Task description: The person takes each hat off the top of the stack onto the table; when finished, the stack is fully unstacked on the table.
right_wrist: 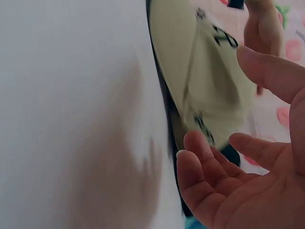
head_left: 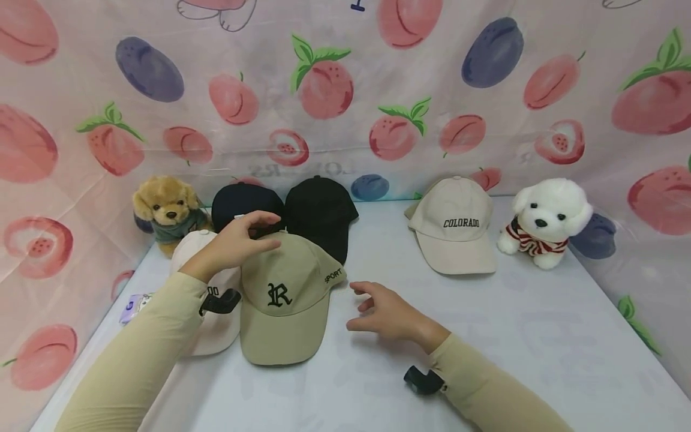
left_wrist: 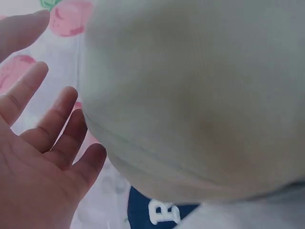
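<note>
A khaki cap (head_left: pixel 291 333) with a black R on the front and SPORT on its side lies near the middle of the table. My left hand (head_left: pixel 234 243) hovers by the top left of its crown, fingers spread and holding nothing. To the right of the cap, my right hand (head_left: pixel 385 312) is apart from it, fingers loosely bent. A cream cap (head_left: pixel 218 330) sits partly under my left forearm. Behind are a navy cap (head_left: pixel 243 201) and a black cap (head_left: pixel 318 210). The left wrist view shows a blurred pale cap close up beside the left fingertips.
A cream COLORADO cap (head_left: pixel 456 207) stands at the back right beside a white plush dog (head_left: pixel 556 210). A brown plush dog (head_left: pixel 167 204) sits at the back left. Near the left edge lies a small purple packet (head_left: pixel 129 309). Fruit-print cloth (head_left: pixel 421 78) hangs behind the white table (head_left: pixel 372 384).
</note>
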A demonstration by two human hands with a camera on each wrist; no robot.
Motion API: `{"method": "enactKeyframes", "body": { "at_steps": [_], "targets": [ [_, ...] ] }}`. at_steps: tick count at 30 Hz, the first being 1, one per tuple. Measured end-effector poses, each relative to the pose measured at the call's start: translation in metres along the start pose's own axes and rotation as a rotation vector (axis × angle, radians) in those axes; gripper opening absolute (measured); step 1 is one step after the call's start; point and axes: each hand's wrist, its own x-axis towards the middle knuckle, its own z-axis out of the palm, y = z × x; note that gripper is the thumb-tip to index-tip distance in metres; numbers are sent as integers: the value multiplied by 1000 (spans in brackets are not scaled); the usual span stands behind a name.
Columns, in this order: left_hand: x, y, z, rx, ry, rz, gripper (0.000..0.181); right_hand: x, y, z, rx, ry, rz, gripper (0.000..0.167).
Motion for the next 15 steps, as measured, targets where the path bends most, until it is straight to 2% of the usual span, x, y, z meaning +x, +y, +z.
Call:
{"method": "enactKeyframes", "body": {
  "at_steps": [4,11,15],
  "targets": [
    [8,8,6,12,-25,35,55,-12,8,-26,-20,52,29,77],
    [25,29,19,3,4,102,55,-35,29,-70,-71,150,39,76],
    [36,44,28,-3,-18,114,57,-48,38,-88,-91,191,53,76]
  ]
}}
